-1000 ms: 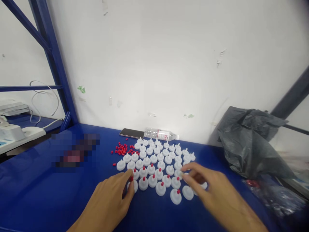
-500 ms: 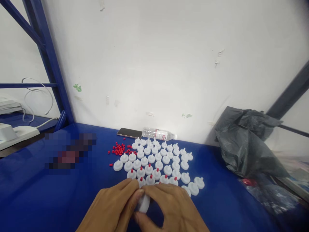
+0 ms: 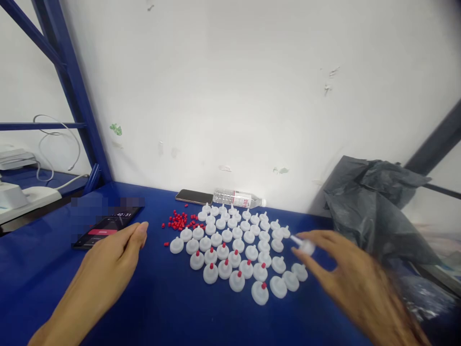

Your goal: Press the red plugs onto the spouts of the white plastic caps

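Several white plastic caps (image 3: 234,245) stand in rows on the blue table (image 3: 173,307); the nearer ones carry red tips. A pile of small red plugs (image 3: 179,221) lies at the rows' left. My right hand (image 3: 345,274) hovers at the right of the rows, blurred, pinching a white cap (image 3: 305,246) at its fingertips. My left hand (image 3: 108,259) stretches flat and open toward the left, its fingertips beside a dark phone (image 3: 104,226) with a lit screen.
A second phone (image 3: 193,196) and a lying water bottle (image 3: 238,198) rest by the white wall. A crumpled black plastic bag (image 3: 374,211) fills the right side. Blue shelf posts (image 3: 68,91) and white devices with cables (image 3: 29,192) stand at the left.
Both hands were together over a cap at the near rows; now they have parted. The right went right holding a white cap, the left went left toward the dark phone.
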`<state>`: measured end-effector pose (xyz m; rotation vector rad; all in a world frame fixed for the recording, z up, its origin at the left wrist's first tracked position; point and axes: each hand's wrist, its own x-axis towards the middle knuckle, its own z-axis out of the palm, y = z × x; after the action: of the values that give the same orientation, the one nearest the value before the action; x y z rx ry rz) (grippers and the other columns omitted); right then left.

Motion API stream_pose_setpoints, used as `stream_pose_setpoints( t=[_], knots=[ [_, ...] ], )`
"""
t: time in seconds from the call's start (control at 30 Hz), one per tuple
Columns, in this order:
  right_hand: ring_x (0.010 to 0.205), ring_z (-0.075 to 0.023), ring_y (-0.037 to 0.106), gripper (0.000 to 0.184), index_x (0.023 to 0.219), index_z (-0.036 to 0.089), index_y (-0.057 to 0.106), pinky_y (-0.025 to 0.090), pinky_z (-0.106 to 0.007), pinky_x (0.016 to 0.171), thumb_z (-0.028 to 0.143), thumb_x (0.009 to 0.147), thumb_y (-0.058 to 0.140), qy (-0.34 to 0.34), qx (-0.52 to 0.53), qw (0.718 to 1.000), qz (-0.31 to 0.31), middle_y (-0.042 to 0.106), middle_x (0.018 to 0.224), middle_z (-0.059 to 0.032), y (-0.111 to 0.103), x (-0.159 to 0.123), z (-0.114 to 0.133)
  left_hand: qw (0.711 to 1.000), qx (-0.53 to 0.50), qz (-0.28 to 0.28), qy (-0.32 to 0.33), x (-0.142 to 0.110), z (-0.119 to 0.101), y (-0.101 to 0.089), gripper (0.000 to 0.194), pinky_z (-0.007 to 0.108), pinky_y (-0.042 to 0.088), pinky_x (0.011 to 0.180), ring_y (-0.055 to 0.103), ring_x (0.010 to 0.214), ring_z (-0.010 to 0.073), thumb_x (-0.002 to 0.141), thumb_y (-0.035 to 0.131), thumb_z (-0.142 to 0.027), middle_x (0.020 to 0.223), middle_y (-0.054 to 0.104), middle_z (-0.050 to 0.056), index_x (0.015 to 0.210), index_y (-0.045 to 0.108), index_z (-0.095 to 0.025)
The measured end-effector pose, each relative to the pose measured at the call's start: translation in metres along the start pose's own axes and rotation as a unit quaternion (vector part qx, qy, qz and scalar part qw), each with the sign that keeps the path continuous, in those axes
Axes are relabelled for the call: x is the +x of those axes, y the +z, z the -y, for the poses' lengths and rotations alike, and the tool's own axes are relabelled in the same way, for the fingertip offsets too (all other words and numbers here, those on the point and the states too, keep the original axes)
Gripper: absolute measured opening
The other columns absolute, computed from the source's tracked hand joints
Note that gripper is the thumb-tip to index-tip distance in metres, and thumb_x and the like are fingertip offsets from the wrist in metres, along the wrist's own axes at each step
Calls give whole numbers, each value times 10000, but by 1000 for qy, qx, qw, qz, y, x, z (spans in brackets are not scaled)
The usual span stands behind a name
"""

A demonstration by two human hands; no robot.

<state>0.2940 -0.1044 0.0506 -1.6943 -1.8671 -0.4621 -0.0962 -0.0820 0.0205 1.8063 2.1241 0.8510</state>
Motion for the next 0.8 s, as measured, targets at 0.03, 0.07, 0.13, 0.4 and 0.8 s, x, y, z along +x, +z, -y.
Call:
stream_pose_setpoints(
  t=[0.03, 0.07, 0.13, 0.4, 0.8],
  knots=[
    [815, -247, 765, 275, 1021, 280, 760, 614, -362, 672, 445, 881, 591, 37, 2, 999, 2, 782, 1052, -48, -2, 4, -13, 998, 57, 4, -7, 8, 6, -1, 455, 286, 409, 600, 614, 653, 200, 998, 305, -517, 701, 656, 15, 822, 601, -219],
    [804, -243, 761, 272, 1052, 294, 747, 601, -363, 653, 426, 879, 582, 67, 6, 998, 8, 772, 1076, -45, -3, 6, -24, 995, 98, 23, -7, 14, 12, 0, 427, 307, 417, 627, 643, 690, 225, 990, 338, -495, 749, 684, 37, 839, 627, -219],
    [784, -240, 760, 264, 1069, 320, 730, 588, -360, 664, 400, 870, 576, 98, 33, 994, 40, 778, 1042, -36, -3, 7, -40, 990, 128, 49, 28, 21, 21, 11, 399, 341, 455, 709, 686, 820, 266, 987, 354, -437, 877, 717, 75, 878, 676, -229],
    [747, -265, 778, 172, 649, 348, 707, 570, -348, 670, 408, 777, 609, 133, 127, 966, 184, 781, 702, -3, 14, -6, -80, 991, 85, 55, 86, 26, 31, 34, 385, 349, 497, 811, 694, 931, 252, 966, 402, -391, 1084, 725, 74, 1236, 636, -248],
    [580, -220, 721, 184, 738, 389, 769, 546, -315, 603, 380, 775, 589, 157, 158, 960, 169, 734, 612, 13, 26, -13, -78, 984, 132, 83, 86, 10, 7, 22, 436, 371, 472, 843, 700, 967, 272, 997, 256, -266, 1030, 742, 103, 996, 689, -225]
  ],
)
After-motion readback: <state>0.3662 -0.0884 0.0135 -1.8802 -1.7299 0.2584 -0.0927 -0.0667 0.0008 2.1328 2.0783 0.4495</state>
